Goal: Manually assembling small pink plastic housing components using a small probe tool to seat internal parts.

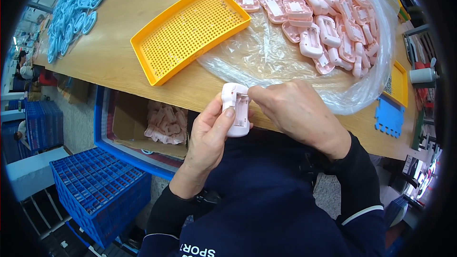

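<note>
I'm holding one pink casing (236, 110) in my left hand (209, 138) at the desk's (119, 43) near edge, my right hand (297, 112) pinching its white label.

On our wooden worktop (143, 4) we see an empty yellow perforated plastic tray (188, 31), a heap of light blue plastic shells (78, 9) far left, and a blue toothed plastic piece (389, 118) right. Below stands a blue plastic lattice crate (97, 188).
</note>
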`<state>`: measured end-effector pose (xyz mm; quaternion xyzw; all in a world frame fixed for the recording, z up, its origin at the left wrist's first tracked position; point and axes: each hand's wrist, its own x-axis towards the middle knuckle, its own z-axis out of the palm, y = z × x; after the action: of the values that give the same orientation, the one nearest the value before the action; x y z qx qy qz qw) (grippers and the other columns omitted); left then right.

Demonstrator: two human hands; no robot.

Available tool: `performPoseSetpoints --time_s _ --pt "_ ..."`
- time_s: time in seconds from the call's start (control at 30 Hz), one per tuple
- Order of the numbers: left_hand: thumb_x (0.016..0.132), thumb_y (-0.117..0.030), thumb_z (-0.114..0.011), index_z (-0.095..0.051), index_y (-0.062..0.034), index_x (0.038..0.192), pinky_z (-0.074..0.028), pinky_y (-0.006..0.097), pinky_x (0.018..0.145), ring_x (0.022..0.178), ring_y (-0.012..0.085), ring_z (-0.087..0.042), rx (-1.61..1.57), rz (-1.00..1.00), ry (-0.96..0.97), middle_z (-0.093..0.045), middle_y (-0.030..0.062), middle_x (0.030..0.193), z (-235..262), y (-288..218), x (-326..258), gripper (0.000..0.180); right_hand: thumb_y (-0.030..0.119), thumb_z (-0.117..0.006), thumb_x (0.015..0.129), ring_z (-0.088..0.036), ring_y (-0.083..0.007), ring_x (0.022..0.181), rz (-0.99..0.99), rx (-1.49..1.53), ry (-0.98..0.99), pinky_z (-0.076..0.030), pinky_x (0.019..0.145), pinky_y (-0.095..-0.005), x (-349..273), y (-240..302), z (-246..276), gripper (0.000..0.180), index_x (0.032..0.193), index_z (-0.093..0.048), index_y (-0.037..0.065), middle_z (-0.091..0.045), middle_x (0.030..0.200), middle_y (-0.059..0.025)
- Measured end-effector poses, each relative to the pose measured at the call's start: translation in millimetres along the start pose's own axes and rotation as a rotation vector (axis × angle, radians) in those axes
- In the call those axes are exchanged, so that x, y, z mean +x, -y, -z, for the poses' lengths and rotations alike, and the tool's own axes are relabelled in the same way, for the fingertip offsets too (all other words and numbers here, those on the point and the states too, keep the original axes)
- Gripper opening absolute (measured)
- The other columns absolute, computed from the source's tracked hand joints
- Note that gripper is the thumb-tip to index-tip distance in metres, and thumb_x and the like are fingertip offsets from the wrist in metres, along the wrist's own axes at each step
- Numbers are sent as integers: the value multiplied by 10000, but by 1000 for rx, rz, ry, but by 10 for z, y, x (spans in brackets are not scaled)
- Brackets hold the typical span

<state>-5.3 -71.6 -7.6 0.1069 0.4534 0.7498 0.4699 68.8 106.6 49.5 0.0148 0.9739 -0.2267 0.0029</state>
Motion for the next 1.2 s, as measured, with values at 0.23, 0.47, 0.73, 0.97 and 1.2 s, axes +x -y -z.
performPoseSetpoints --time_s 0.23,0.47,0.73,0.97,1.2 --pt "1003 -124 -454 -439 11 1359 -527 318 891 1052 159 -611 37 -83 -39 -597 101 1203 3 -45 16 382 175 -664 823 -662 -316 678 -42 321 -112 -506 587 -397 -44 -186 -64 274 1046 -629 21 -661 755 -167" --pt "990 -111 -459 -373 31 1410 -505 353 942 1117 185 -583 181 -155 -12 -550 131 1289 -64 -28 61 451 122 -665 824 -536 -126 604 -218 723 -261 -437 541 -272 77 -75 -226 326 1103 -604 -34 -626 899 -112" --pt "951 -98 -532 -341 25 1438 -416 308 988 1182 224 -532 696 -382 58 -520 165 1305 -163 -137 48 537 57 -612 837 -530 -81 664 -161 896 -296 -438 567 -239 36 -148 -314 287 1115 -603 -14 -618 918 -54" --pt "859 -44 -616 -471 15 1357 -473 326 897 1042 263 -593 685 -449 -9 -541 173 1220 -197 -242 135 523 -5 -538 875 -626 -113 822 -177 1623 -195 -521 664 -203 -129 -341 -408 280 1150 -573 36 -633 1115 -108" --pt "837 0 -646 -585 -38 1206 -436 316 969 1154 204 -534 694 -566 147 -529 112 1229 -196 -231 367 375 68 -621 870 -663 -176 874 -163 1949 -136 -571 745 -291 -118 -274 -478 257 1120 -584 18 -646 1073 -175"
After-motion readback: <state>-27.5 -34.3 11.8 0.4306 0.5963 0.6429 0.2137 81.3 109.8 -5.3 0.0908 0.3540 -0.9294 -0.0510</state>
